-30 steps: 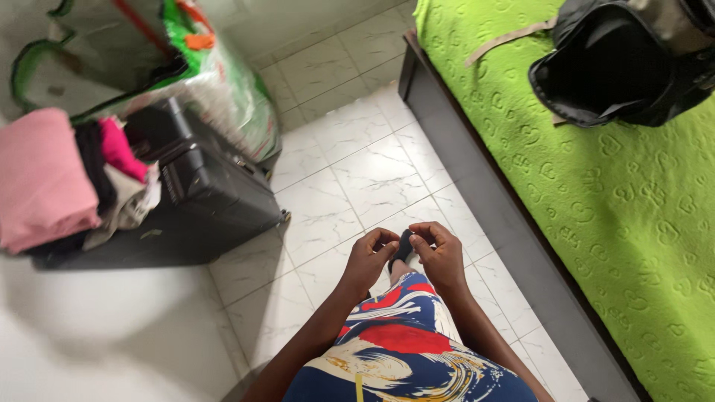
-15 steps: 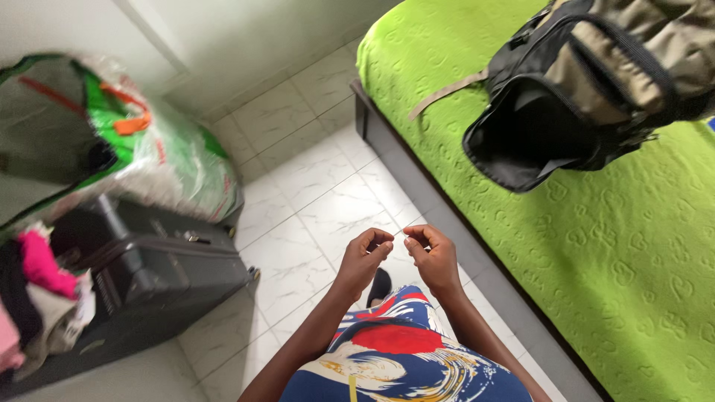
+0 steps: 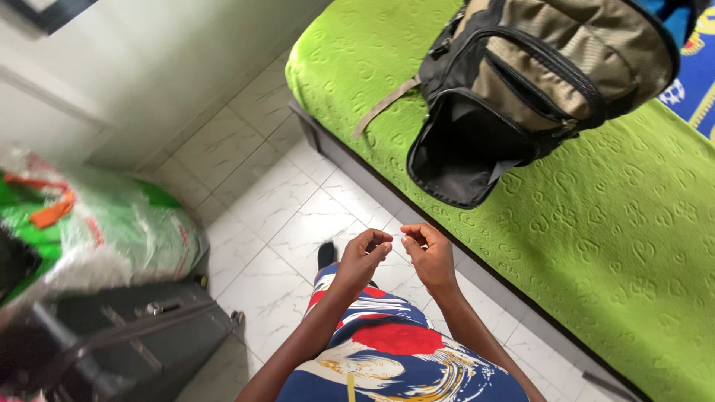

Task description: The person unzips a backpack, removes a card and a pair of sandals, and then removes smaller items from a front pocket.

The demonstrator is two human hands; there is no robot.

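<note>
White marble floor tiles [image 3: 275,201], green bedspread [image 3: 596,223] at right bearing an open backpack [image 3: 521,82]. My left hand [image 3: 363,257] and right hand [image 3: 428,253] nearly touch, fingertips pinched; whatever they pinch is too small to tell. Suitcase [image 3: 126,335] lower left.

Backpack [image 3: 536,82] on bed [image 3: 618,246] right of hands; suitcase [image 3: 112,350] and bag [image 3: 97,231] left.

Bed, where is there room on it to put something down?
The green bed cover lies bare below and right of the open backpack, and also left of it toward the wall. The top right is crowded by the backpack. On the floor, white tiles are bare between the bed and the plastic-wrapped bag and dark suitcase.
</note>
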